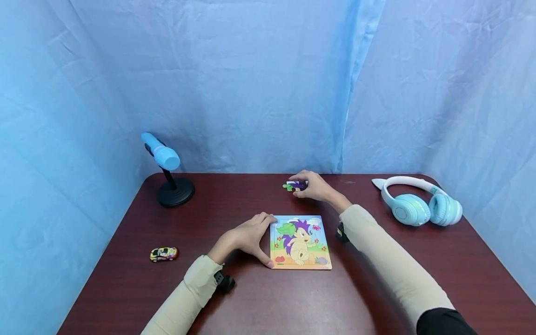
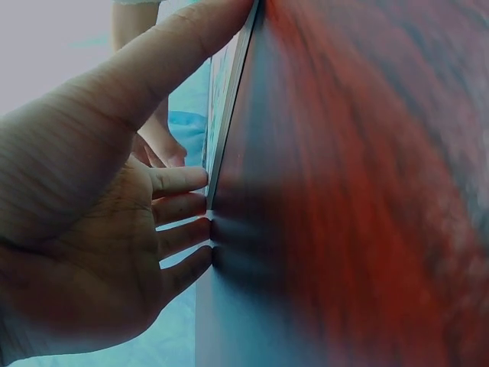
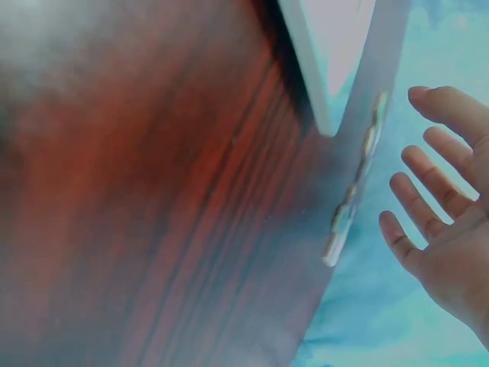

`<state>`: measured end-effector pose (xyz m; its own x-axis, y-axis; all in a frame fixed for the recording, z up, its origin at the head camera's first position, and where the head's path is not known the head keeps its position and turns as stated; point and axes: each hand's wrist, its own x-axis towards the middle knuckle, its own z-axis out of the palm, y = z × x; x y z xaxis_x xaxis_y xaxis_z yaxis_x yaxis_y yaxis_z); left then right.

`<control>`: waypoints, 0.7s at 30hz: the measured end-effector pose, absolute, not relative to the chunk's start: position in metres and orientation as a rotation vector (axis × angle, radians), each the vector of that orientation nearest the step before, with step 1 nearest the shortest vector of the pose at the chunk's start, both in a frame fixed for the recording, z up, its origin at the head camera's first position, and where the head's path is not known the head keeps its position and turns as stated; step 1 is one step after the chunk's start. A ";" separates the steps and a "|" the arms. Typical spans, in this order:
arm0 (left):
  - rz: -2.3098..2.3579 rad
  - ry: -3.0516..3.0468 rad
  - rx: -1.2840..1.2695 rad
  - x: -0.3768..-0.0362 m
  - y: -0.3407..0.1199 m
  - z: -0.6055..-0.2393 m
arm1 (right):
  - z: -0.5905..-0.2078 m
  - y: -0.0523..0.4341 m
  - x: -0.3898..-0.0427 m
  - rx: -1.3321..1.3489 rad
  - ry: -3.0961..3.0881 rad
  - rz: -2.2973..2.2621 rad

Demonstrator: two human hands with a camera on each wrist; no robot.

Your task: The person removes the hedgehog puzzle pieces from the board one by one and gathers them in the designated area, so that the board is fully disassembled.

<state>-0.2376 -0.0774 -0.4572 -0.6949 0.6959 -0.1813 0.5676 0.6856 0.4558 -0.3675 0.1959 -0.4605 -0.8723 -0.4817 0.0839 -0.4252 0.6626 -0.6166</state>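
Note:
A square hedgehog jigsaw puzzle point(image 1: 300, 243) lies flat in the middle of the table. My left hand point(image 1: 250, 235) rests at its left side, thumb by the near corner and fingertips by the far corner. In the left wrist view, the straight fingers of this hand point(image 2: 99, 237) touch the table and the puzzle's edge. Farther back, my right hand point(image 1: 315, 187) is over loose green and purple puzzle pieces point(image 1: 289, 187), partly covering them. The right wrist view has these pieces point(image 3: 355, 183) lying flat, apart from the spread, slightly bent fingers of that hand point(image 3: 451, 199).
A blue microphone point(image 1: 167, 158) on a black stand point(image 1: 176, 191) is at the back left. A small toy car point(image 1: 164, 254) sits left of my left hand. Pale blue headphones point(image 1: 412, 209) lie at the right. Blue cloth point(image 1: 243, 93) hangs behind the dark table point(image 1: 217, 200).

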 end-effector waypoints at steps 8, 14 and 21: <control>0.557 2.548 0.993 -0.239 -0.078 -0.458 | -0.452 0.192 -0.337 -0.932 2.718 -1.006; 0.561 2.537 0.977 -0.242 -0.080 -0.458 | -0.448 0.185 -0.312 -1.010 2.667 -0.887; 0.568 2.531 0.973 -0.244 -0.084 -0.455 | -0.448 0.174 -0.291 -1.065 2.590 -0.873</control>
